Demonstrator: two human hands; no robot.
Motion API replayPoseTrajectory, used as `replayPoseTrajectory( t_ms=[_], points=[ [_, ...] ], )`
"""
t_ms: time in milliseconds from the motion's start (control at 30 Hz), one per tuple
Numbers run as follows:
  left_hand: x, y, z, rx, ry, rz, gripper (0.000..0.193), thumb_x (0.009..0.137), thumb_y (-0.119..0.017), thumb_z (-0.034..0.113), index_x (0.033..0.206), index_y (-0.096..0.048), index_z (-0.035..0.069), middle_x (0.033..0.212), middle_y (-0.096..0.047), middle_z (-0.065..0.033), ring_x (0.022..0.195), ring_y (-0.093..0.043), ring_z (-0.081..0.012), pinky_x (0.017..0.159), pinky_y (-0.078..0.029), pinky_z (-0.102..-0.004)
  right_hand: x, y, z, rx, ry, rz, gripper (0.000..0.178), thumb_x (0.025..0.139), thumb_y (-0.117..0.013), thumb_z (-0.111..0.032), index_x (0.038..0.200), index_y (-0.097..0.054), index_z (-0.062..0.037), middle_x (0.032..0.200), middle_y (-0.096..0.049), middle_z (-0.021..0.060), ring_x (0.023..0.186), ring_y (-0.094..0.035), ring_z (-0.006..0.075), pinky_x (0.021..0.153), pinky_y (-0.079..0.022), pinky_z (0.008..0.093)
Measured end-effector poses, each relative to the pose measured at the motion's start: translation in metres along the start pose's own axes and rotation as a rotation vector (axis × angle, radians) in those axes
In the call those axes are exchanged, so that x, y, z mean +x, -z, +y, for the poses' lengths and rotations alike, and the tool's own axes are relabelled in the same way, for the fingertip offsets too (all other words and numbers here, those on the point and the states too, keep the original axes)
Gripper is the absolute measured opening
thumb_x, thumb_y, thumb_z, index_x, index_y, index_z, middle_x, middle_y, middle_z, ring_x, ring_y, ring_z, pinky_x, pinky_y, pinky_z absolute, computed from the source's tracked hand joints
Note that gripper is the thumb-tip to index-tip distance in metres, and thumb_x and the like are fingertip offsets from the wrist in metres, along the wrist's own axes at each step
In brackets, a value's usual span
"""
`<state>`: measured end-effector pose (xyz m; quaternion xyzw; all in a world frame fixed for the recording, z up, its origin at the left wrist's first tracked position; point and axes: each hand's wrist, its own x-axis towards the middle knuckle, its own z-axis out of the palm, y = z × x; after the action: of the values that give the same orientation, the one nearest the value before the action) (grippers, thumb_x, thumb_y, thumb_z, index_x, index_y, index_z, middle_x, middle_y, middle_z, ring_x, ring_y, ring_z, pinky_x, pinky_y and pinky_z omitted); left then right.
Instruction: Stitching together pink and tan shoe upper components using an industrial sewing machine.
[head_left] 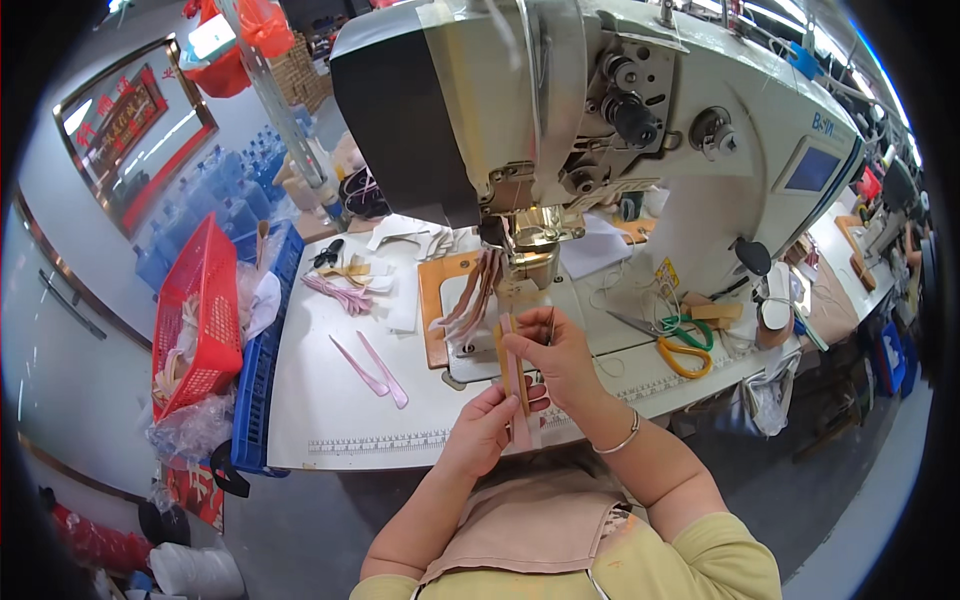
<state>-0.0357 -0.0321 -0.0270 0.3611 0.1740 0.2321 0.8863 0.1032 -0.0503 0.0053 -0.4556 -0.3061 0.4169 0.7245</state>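
Between my two hands runs a narrow pink and tan strap (514, 375), held upright just in front of the needle area of a large white sewing machine (750, 110). My left hand (482, 425) pinches its lower part, fingers curled round it. Higher up, my right hand (563, 362) has thumb and fingers closed on the strap close to the presser foot (530, 262). The strap's upper end reaches toward the foot; whether it lies under it is hidden. Several pink and brown strips (478, 300) hang beside the foot, over the machine's plate.
Two pale pink strips (368, 370) and a pink bundle (338, 294) lie on the table's left. At right are yellow-handled scissors (684, 357) and green-handled scissors (690, 332). A red basket (205, 320) stands by a blue crate (262, 370) past the left edge. A ruler strip (380, 444) lines the front.
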Motion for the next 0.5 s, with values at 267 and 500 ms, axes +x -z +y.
replayPoseTrajectory(
  t_ms=[267,500],
  points=[
    [-0.001,0.002,-0.006,0.123,-0.027,0.06,0.028,0.089,-0.041,0.01,0.114,-0.044,-0.003,0.107,-0.054,-0.016,0.095,-0.056,-0.0272,0.083,-0.045,-0.0351,-0.002,0.0,0.005,0.038,-0.039,0.025,0.027,0.071,-0.067,-0.002,0.093,-0.052,-0.0017,0.078,-0.057,0.0018,0.068,-0.052,0.0064,0.061,-0.044,0.0172],
    [-0.004,0.003,-0.011,0.288,-0.099,0.127,0.026,0.089,-0.041,0.01,0.111,-0.046,-0.004,0.096,-0.058,-0.0141,0.087,-0.059,-0.0242,0.076,-0.047,-0.0309,-0.01,0.0,0.0,-0.03,-0.056,-0.015,0.02,0.072,-0.066,-0.006,0.089,-0.056,-0.0016,0.074,-0.058,0.0003,0.063,-0.05,0.0043,0.055,-0.039,0.0157]
  ],
)
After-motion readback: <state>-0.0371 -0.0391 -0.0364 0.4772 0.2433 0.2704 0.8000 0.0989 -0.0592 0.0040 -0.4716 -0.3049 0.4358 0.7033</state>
